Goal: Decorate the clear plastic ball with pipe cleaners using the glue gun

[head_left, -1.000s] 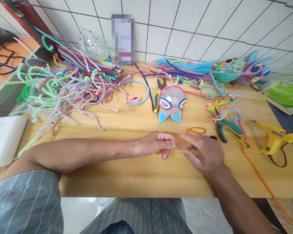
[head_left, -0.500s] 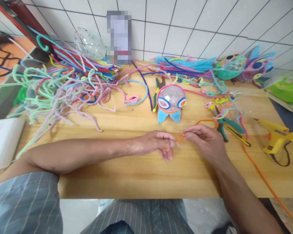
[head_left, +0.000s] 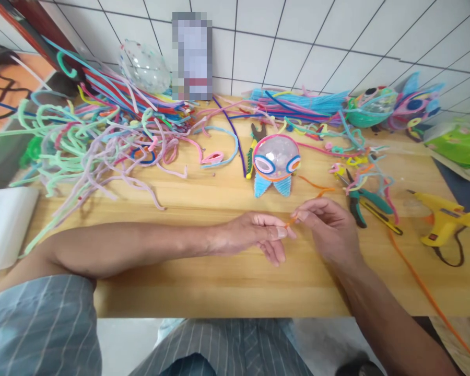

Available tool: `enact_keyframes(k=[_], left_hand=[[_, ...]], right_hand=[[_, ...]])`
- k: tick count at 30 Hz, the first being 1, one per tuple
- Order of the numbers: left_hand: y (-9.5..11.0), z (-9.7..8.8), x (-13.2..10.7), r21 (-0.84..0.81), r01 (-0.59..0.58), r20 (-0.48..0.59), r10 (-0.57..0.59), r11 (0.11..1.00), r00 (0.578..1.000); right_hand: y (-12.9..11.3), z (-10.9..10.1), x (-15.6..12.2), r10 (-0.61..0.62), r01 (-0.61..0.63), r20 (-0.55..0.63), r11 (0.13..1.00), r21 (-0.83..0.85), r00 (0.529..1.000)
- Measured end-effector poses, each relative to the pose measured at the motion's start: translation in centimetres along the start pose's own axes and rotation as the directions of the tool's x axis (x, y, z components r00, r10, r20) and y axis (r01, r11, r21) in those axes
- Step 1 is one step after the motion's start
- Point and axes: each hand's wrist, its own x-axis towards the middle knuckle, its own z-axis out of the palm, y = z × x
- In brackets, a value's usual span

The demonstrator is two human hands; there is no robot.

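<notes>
At the far left edge of the frame a white box [head_left: 3, 224] sits on the wooden table [head_left: 219, 284]. Above and right of it, a loose tangle of pipe cleaners [head_left: 102, 141] in green, pink, lilac and blue fills the upper left, with a clear plastic ball [head_left: 144, 65] behind it against the tiled wall.

The left forearm lies across the lower middle of the frame. The left hand [head_left: 254, 235] is clenched, thumb and forefinger pinching one end of a short orange pipe cleaner [head_left: 290, 223]. This pipe cleaner is just right of centre, low over the tabletop, bridging the two hands. Its free part curls up and to the right behind the right hand's fingers. Above the hands stands a fish-shaped figure [head_left: 276, 162] made of a clear ball trimmed with pink and blue pipe cleaners, with yellow-handled pliers [head_left: 251, 151] touching its left side. A bundle of blue pipe cleaners [head_left: 297, 102] lies further back.

The right hand [head_left: 331, 230] comes in from the lower right and pinches the same orange pipe cleaner, fingertips almost meeting the left thumb. Just right of it lie teal-handled pliers [head_left: 364, 201], then a long orange pipe cleaner [head_left: 423, 287] trailing off the table edge, and a yellow glue gun [head_left: 444, 222]. Finished ball figures [head_left: 391, 107] sit in the upper right.
</notes>
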Motion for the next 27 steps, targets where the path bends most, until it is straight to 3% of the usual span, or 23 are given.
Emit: enact_keyframes(k=[6,14,20,27], left_hand=[[0.0,-0.7,0.1,-0.066,0.035,0.026,-0.033,0.997,0.999],[-0.3,-1.3,0.5,-0.088,0.064,0.009,-0.064,0.994,0.998],[0.1,-0.5,0.1,-0.009,0.074,-0.047,-0.075,0.997,0.996],[0.4,0.1,-0.4,0.178,-0.069,-0.149,0.096,0.982,0.984]], right_hand=[[-0.2,-1.0,0.7,-0.063,0.085,0.17,0.988,-0.128,0.983],[0.3,-2.0,1.4,-0.036,0.063,0.127,0.974,-0.216,0.991],[0.2,-2.4,1.3,-0.084,0.143,0.264,0.966,-0.214,0.961],[-0.5,-2.5,1.3,-0.046,0.078,0.197,0.984,-0.159,0.979]])
